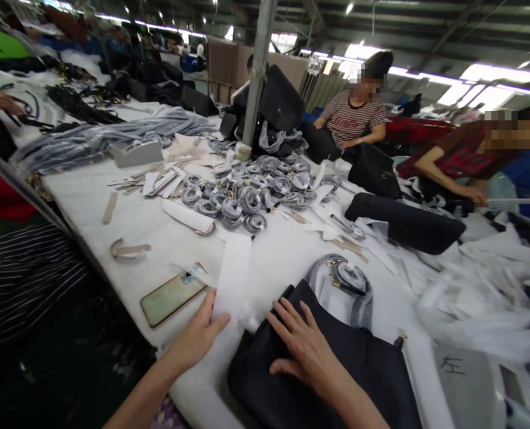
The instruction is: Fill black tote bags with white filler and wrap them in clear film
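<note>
A black leather bag [363, 369] lies on the white table [273, 262] right in front of me. My right hand [304, 342] rests flat on its top, fingers spread. My left hand [197, 336] pinches the near end of a long strip of white foam wrap [231, 274] that runs away across the table. A wrapped grey strap with a metal clasp [347, 280] lies just beyond the bag.
A phone [170, 297] lies left of my left hand. A heap of coiled wrapped straps [251, 190] fills the middle. Another black bag [403, 223] lies to the right amid loose white wrap [470, 310]. Two people sit at the far right; a pole [258, 77] stands behind.
</note>
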### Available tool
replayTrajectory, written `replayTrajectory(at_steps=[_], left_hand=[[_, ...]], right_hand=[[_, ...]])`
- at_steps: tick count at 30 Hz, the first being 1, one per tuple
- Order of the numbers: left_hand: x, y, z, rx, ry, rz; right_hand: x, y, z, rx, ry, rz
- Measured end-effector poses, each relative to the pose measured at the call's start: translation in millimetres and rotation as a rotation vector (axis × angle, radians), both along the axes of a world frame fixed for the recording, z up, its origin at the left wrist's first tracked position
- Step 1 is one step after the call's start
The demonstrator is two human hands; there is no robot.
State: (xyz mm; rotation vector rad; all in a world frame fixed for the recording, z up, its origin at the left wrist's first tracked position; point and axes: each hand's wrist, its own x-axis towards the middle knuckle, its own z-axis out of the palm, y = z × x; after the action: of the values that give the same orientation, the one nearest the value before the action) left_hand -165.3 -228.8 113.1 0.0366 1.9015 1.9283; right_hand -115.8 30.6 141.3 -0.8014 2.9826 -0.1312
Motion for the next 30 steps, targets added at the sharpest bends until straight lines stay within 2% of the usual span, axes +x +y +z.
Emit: replayTrajectory(at_steps=[2,4,8,12,16,19,25,30], left_hand=[[-8,11,13.9,0.160,-0.065,0.011],[-11,21,21.2,0.302,-0.197,0.003],[-5,40,17.6,0.447,-0.332,-0.082],[1,57,3.1,0.362,-0.242,-0.174],[-6,66,-6.7,0.308,-0.171,-0.222],[-13,69,-5.8,0.290,-0.176,-0.263],[-12,69,0.8,-0.029,-0.135,-0.330],[-5,60,-1.4,-0.073,-0.174,-0.399]], right_hand=[[-9,-8,6.3,-0.038,-0.015,-0.002],[-6,-14,7.0,-0.078,0.019,-0.026],[16,-19,-1.5,-0.183,0.202,-0.075],[31,-22,-7.7,-0.265,0.279,-0.102],[33,-25,-8.7,-0.295,0.280,-0.102],[33,-25,-9.7,-0.306,0.290,-0.106],[32,-24,-11.5,-0.312,0.289,-0.107],[32,-24,-9.4,-0.297,0.268,-0.105]])
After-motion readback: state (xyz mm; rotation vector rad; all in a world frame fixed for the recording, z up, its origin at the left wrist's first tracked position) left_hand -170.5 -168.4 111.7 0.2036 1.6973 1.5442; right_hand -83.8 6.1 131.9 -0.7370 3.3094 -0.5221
